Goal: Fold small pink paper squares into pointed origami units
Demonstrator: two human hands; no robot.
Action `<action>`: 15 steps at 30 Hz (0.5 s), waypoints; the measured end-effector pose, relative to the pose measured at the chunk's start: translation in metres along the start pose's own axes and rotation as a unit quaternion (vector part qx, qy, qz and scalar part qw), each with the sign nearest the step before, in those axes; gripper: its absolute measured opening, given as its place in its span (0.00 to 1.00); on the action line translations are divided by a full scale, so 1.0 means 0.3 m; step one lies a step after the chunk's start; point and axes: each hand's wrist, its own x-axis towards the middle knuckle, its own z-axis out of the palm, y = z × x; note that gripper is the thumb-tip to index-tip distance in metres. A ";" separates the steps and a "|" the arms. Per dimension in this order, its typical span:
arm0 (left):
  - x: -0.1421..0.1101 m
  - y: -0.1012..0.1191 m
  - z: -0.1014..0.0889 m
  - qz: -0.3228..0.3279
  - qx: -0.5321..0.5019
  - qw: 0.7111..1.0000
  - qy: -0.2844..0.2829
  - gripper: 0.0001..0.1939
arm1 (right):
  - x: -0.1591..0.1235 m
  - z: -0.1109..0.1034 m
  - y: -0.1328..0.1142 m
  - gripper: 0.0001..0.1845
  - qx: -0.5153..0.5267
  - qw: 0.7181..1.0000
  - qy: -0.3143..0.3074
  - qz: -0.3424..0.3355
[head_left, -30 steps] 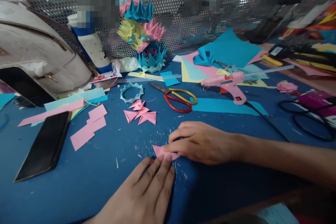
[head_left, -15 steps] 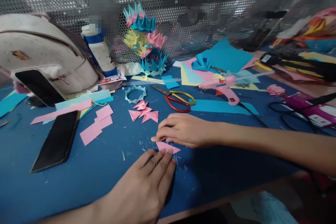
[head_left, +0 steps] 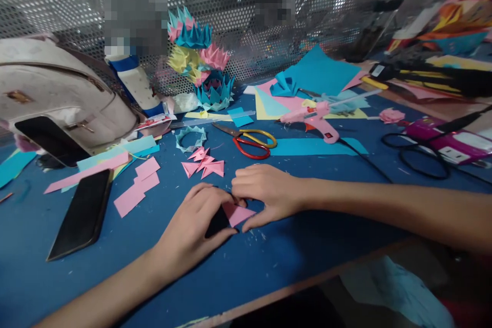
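A folded pink paper piece (head_left: 238, 214) is between my two hands at the front of the blue table. My left hand (head_left: 196, 215) curves around its left side, with the thumb low and the fingers at its far edge. From the right, my right hand (head_left: 269, 192) holds the other end, its thumb near the paper's right corner and its fingers bent over the back. Just beyond my hands lie several folded pink triangles (head_left: 205, 163). A light blue ring of folded paper (head_left: 191, 139) is behind them, beside scissors (head_left: 251, 142) with red and yellow handles.
Pink paper rectangles (head_left: 134, 195) and a phone (head_left: 80, 215) lie to the left. A pink glue gun (head_left: 317, 119) rests on the right, its cord running to a purple power strip (head_left: 448, 141). Behind stand a backpack (head_left: 57, 97), a bottle (head_left: 136, 82) and a folded paper tower (head_left: 213, 87).
My left hand has gone from pressing flat on the paper to curving around its left side. My right hand's thumb has come to the near side. The paper has turned, and the view has shifted.
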 end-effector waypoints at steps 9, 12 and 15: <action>0.019 0.000 0.023 0.001 0.045 0.997 0.055 0.12 | -0.015 0.002 -0.015 0.12 0.014 0.999 0.028 0.019; 0.011 0.008 0.028 0.010 0.090 0.992 0.086 0.13 | -0.017 0.002 -0.023 0.10 0.055 0.996 0.037 0.059; 0.001 0.015 0.024 0.050 0.118 0.990 0.055 0.11 | -0.020 0.005 -0.036 0.09 0.096 0.988 0.054 0.112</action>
